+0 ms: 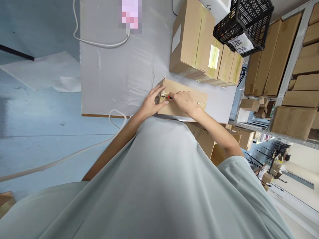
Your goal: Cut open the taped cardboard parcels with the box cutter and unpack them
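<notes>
A long cardboard box (178, 87) with clear tape along its top lies at the table's front edge. My left hand (151, 102) grips the box's left end, its thumb and fingers apart on the top edges. My right hand (184, 102) is closed around a small utility knife (169, 97) with a bit of red showing. The knife's thin dark tip points left and meets the tape near my left hand. Most of its handle is hidden in my fist.
Several taped cartons (191, 39) stand along the back right of the grey-covered table (112, 79). Beyond them is a black plastic crate (251, 23) with a paper label. A white cable (99, 43) crosses the table's left side. Shelves with boxes (294, 121) rise at the right.
</notes>
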A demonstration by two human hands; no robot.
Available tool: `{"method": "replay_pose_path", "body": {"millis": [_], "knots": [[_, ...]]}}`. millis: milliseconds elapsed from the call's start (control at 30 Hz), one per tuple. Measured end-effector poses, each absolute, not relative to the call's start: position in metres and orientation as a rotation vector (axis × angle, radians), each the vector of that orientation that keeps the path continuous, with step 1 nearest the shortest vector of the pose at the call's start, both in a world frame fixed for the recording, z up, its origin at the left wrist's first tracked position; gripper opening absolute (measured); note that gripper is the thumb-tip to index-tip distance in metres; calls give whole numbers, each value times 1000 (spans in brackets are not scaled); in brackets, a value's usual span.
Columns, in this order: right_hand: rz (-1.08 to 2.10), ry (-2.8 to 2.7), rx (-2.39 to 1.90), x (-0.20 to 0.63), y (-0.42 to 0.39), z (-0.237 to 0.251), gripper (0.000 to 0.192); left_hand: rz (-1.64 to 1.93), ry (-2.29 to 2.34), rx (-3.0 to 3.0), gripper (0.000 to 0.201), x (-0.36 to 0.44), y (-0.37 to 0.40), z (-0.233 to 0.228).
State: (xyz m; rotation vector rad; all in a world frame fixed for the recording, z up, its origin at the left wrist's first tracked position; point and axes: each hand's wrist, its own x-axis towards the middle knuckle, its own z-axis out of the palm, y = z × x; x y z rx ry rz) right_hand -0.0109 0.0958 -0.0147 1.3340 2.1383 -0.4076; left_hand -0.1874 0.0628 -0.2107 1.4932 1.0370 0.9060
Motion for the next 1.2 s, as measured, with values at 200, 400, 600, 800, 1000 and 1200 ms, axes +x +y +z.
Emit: {"method": "replay_pose_path", "body": {"millis": [200, 400, 600, 800, 1000, 1200], "knots": [[-345, 2026, 1289, 20, 92, -7, 43, 888, 1091, 1392, 96, -186, 61, -203], [-299, 1894, 1321, 97, 74, 7, 44, 886, 1170, 1360, 93, -186, 54, -191], [-396, 1963, 1295, 129, 74, -7, 48, 841, 1592, 1498, 62, -147, 54, -158], [-498, 2102, 1288, 142, 81, -22, 46, 840, 2018, 1525, 48, -82, 62, -139], [-542, 2073, 1310, 206, 70, -24, 32, 790, 2125, 1538, 47, -82, 61, -139], [-555, 2083, 1293, 262, 55, -32, 41, 715, 2190, 1488, 52, -75, 64, -138]]}}
